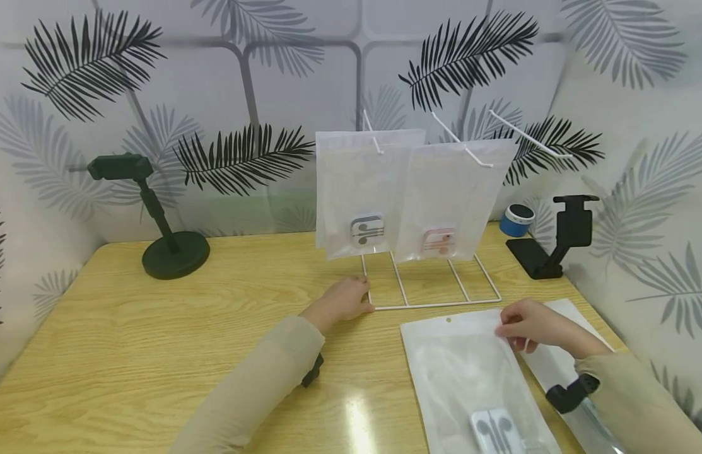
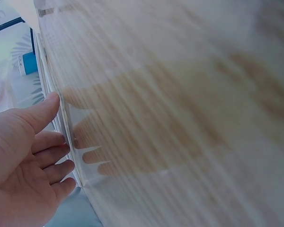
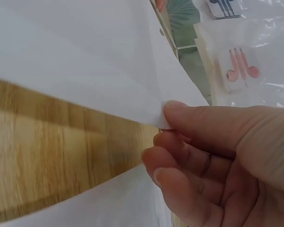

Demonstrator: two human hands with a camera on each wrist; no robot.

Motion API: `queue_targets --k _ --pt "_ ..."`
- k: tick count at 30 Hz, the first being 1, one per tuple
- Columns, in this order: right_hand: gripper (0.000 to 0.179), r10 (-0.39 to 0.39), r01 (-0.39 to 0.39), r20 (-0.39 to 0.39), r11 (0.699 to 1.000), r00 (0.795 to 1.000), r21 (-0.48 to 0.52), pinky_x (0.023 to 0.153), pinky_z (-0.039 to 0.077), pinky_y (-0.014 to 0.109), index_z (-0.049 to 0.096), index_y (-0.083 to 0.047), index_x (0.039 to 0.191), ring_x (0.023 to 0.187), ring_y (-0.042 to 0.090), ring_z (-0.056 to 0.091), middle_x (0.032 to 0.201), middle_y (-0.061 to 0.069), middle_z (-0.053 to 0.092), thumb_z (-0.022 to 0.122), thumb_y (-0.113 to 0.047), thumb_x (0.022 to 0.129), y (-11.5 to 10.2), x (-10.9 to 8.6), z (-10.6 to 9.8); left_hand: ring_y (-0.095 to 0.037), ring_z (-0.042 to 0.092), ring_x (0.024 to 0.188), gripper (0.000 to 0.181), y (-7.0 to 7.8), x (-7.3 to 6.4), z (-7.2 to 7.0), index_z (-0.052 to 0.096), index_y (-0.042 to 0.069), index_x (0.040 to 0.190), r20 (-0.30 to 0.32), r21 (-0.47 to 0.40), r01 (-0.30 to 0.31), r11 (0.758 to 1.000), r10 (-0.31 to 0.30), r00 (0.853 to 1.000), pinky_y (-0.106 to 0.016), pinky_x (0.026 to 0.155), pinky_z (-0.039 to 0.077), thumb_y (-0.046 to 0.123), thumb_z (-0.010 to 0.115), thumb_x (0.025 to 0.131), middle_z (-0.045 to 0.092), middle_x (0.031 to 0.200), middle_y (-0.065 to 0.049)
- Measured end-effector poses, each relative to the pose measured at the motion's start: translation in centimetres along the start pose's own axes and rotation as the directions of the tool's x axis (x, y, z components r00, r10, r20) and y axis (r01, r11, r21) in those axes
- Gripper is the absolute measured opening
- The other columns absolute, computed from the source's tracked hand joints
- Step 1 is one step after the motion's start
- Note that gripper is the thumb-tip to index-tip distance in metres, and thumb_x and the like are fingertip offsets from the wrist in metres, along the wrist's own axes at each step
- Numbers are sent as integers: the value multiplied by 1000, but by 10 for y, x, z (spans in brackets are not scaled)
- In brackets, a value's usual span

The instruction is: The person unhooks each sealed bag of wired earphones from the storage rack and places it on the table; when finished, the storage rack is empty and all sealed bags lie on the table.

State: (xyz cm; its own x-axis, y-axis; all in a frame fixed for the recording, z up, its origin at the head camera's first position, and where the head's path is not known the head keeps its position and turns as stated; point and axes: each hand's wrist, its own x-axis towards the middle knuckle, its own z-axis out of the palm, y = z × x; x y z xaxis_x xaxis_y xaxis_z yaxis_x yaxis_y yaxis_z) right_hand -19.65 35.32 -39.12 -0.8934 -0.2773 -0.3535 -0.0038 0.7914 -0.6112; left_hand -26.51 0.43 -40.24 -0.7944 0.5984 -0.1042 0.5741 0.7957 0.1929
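And here's your right hand (image 1: pixel 529 325), thumb and forefinger pinching the upper right corner of the nearer bag (image 1: pixel 458 353), which lies on the table (image 1: pixel 129 353) in front of the rack (image 1: pixel 396 308). The right wrist view shows that edge raised off the wood, the second bag (image 1: pixel 555 372) just beside it.

Over on the left, your left hand (image 1: pixel 345 298) is loose, fingertips at the rack's front left corner; no squeeze on the wire shows.

The step looks like a lift, so mind the weight: the earphone box (image 1: pixel 496 432) sits low in the bag and will probably swing. Raise slowly, let the bottom settle, and don't crease the top strip. That hole (image 1: pixel 449 320) wants to stay flat and uncovered. Lift clear of the second bag, past the hanging bags (image 1: pixel 362 189), with light left-hand pressure steadying the frame.
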Motion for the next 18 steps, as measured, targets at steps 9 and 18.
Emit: queue_targets --k 9,18 --pt "19 44 -46 -19 992 999 -114 42 43 25 59 -9 70 46 12 47 52 0 49 67 -19 84 -4 6 4 -29 36 127 54 -1 1 2 48 -2 130 0 -10 4 1000 -4 1000 -37 104 30 33 59 91 40 139 -15" --pt "19 72 -77 -38 985 997 -152 42 42 24 59 -9 71 43 10 45 50 -1 47 69 -19 83 -7 11 3 -29 36 127 54 -3 4 4 48 -1 131 -4 -13 10 1000 -10 1000 -37 104 30 34 59 90 40 139 -15"
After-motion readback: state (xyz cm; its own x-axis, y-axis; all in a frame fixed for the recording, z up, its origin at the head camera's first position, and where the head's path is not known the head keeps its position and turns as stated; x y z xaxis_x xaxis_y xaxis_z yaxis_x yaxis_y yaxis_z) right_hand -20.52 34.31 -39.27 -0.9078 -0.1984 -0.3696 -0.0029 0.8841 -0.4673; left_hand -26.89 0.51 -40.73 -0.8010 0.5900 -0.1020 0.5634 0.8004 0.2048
